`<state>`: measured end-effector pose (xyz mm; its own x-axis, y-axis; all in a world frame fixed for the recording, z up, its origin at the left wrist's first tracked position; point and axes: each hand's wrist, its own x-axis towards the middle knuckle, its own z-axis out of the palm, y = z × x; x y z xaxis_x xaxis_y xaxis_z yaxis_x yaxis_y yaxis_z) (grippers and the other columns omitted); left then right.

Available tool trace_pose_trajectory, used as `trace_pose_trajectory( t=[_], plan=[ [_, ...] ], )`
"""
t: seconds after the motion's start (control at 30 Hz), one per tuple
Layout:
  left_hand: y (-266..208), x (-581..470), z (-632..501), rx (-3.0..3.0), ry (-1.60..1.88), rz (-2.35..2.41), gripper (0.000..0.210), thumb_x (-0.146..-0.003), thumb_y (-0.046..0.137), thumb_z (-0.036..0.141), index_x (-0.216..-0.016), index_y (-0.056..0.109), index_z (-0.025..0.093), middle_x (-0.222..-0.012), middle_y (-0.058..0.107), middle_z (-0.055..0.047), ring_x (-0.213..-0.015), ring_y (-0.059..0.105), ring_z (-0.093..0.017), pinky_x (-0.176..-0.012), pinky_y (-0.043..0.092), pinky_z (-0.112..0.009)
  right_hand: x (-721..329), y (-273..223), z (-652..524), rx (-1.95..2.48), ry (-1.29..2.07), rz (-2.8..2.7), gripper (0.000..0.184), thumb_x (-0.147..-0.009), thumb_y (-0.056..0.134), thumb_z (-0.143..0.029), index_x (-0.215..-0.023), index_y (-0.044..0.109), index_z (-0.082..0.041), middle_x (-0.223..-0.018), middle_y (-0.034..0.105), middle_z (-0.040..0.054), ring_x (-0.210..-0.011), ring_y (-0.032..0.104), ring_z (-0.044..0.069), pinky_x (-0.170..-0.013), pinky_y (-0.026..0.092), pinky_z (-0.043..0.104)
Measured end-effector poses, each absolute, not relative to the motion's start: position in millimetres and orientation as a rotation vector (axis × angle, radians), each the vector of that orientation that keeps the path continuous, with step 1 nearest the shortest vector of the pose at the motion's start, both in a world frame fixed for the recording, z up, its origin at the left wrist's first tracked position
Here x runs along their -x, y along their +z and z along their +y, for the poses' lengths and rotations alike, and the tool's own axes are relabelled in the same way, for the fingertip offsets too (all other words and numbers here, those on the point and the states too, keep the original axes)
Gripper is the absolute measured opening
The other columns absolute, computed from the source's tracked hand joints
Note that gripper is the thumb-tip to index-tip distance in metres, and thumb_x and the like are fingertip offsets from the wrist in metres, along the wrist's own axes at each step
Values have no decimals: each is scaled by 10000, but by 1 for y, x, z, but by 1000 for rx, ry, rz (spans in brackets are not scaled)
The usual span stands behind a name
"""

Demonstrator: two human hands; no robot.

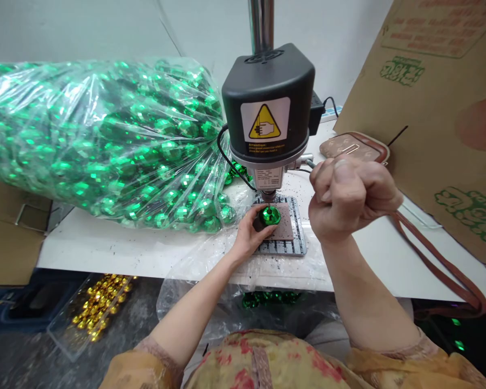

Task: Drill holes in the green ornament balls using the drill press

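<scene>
My left hand (250,233) grips a shiny green faceted ball (270,215) between thumb and fingers. The ball sits on a brown square pad (285,229) over the slotted metal base (299,246) of a small bench drill press (268,102). Straight above the ball, the drill bit (269,204) reaches down to its top; whether it has gone in I cannot tell. My right hand (350,197) is closed in a fist beside the drill head, wrapped round the press's lever, most of which the fingers hide.
A large clear plastic bag (105,140) of green balls lies left of the press. Cardboard (441,124) and a brown purse (352,147) with a strap stand right. Dark shavings dot the white table (105,246). Gold balls (101,305) lie in a clear container below; more green balls (271,298) show under the edge.
</scene>
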<state>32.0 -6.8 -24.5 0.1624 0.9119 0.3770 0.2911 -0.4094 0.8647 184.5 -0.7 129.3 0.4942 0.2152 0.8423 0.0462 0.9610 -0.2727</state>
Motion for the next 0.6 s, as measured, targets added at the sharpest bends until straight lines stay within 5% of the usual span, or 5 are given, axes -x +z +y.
trace_pose_trajectory(
  t=[0.6],
  plan=[
    [-22, -32, -7, -1844, 1249, 1134, 545, -838, 819, 423, -1298, 612, 216, -1273, 715, -118, -1173, 692, -283, -1041, 547, -450, -188, 111, 0, 230, 37, -1108, 466, -888, 563, -122, -595, 205, -176, -520, 244, -64, -426, 259, 20, -461, 223, 266]
  ],
)
